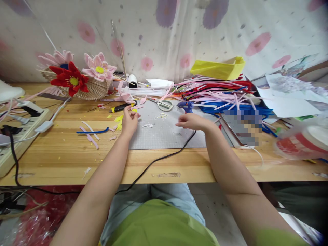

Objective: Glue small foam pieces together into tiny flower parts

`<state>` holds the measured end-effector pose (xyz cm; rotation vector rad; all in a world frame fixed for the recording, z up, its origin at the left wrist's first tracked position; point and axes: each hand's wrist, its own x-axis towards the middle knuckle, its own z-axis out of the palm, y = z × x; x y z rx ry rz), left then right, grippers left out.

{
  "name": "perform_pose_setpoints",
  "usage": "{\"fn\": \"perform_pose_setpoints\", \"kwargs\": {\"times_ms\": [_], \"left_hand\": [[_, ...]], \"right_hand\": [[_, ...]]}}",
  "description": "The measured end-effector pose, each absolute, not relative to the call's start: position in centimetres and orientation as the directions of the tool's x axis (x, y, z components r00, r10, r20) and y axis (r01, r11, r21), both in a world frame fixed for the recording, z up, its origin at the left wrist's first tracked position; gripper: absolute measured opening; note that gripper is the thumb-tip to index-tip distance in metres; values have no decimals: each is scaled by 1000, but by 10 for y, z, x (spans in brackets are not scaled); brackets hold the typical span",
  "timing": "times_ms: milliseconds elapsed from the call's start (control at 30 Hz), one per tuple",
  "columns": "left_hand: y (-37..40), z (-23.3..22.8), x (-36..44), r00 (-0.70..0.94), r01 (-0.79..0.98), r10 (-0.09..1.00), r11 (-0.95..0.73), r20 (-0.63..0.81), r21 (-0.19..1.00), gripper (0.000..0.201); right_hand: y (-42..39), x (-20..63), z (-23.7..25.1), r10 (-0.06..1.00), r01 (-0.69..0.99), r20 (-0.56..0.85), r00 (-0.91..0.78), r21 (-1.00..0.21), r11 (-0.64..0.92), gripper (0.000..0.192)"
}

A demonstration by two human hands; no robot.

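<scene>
1. Left hand (129, 120): raised just above the wooden surface (77, 157) at the left edge of the grey cutting mat (166, 135); its fingers (133, 114) are pinched closed on a small pink-and-yellow craft piece (135, 112), whose detail is too small to make out.
2. Right hand (191, 121): over the far right part of the mat, palm down, fingers curled loosely toward the left; whether they grip anything cannot be told.
3. Blue glue gun (186, 106): lies just beyond the right hand at the mat's far edge; a black cord (159, 159) runs from beneath that hand across the mat and off the near edge of the surface.
4. White-handled scissors (164, 104): on the far edge of the mat, between the two hands and beyond them.
5. Yellow-and-black utility knife (120, 108): just beyond the left hand.
6. Pile of pipe cleaners (220, 92): pink, red and blue, far right, with a yellow folded paper (217, 68) on top.
7. Woven basket (94, 89): far left, bearing a red flower (69, 80) and a pink flower (99, 68).
8. Power strip (15, 143): at the left edge of the surface.
9. Writing: no brand, label or text can be read; one flat item at right is blurred out.
</scene>
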<state>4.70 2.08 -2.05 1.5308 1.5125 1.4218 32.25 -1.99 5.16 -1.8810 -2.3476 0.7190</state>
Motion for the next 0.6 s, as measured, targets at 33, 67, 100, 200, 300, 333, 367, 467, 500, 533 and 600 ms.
{"fn": "perform_pose_setpoints", "kwargs": {"times_ms": [33, 67, 100, 200, 300, 333, 367, 467, 500, 533, 600], "left_hand": [[22, -22, 48, -181, 311, 942, -219, 284, 925, 42], [22, -24, 49, -174, 281, 945, -223, 278, 934, 42], [23, -26, 50, -174, 257, 946, -224, 273, 940, 42], [25, -30, 52, -191, 188, 949, -217, 252, 958, 39], [28, -31, 54, -219, 81, 953, -197, 210, 977, 36], [28, -30, 55, -232, 45, 954, -184, 189, 982, 35], [28, -29, 56, -248, 16, 955, -165, 164, 986, 35], [27, -24, 59, -297, -46, 951, -109, 91, 993, 31], [26, -23, 60, -306, -71, 949, -102, 76, 992, 30], [25, -22, 60, -307, -99, 950, -101, 66, 990, 29], [26, -20, 60, -294, -151, 954, -106, 58, 983, 29]], "right_hand": [[-17, 311, 48, 927, 872, -210, -310, -453, 189, 25], [-13, 299, 44, 924, 835, -179, -338, -510, 206, 25], [-8, 288, 38, 927, 807, -146, -346, -550, 214, 24], [6, 256, 21, 955, 712, -1, -297, -667, 220, 12], [18, 226, 11, 959, 590, 96, -265, -770, 240, 26], [20, 216, 10, 958, 566, 96, -270, -789, 239, 36], [23, 207, 9, 961, 557, 96, -260, -798, 231, 41], [31, 184, 9, 979, 559, 88, -186, -810, 179, 44], [35, 179, 9, 985, 549, 76, -154, -823, 149, 44], [38, 175, 8, 991, 521, 52, -127, -846, 111, 43], [46, 172, 6, 994, 421, -40, -104, -907, 7, 40]]}}
